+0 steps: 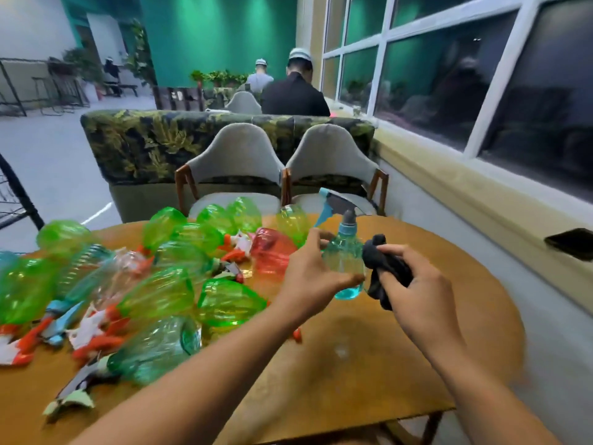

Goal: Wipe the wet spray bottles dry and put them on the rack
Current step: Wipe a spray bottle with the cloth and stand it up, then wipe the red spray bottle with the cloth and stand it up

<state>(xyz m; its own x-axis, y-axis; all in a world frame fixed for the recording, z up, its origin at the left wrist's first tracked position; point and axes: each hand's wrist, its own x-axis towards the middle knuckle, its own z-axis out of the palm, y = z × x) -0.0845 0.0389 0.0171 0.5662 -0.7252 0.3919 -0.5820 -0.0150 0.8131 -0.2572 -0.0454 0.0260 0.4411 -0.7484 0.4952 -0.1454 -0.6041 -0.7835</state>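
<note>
The blue bottle [343, 261] is standing upright over the far part of the desk [353, 364], with its trigger head pointing up and to the left. I cannot tell if its bottom is touching the wood. The left hand [308, 274] is gripping it from the left side, the thumb lying low on the body and the fingers [317, 236] curling round behind, near the neck. The right hand [417, 293] is grasping a dark cloth [385, 268] in its fingers [393, 248] and is pressing it against the right side of the bottle.

Just beside the left hand a red bottle [272, 255] is lying on its side. It is at the edge of a big pile [160, 284] of other bottles, mostly green, which is covering the left half of the desk. Their orange, white and blue trigger heads are sticking out in all directions.

Behind the desk two grey chairs [237, 155] are standing side by side, and behind them is the back of a sofa [144, 139] with a leaf pattern. Farther away two people [293, 91] are sitting with their backs to us. On the sill [481, 200] at the right, under the window, a black phone [569, 242] is lying.
</note>
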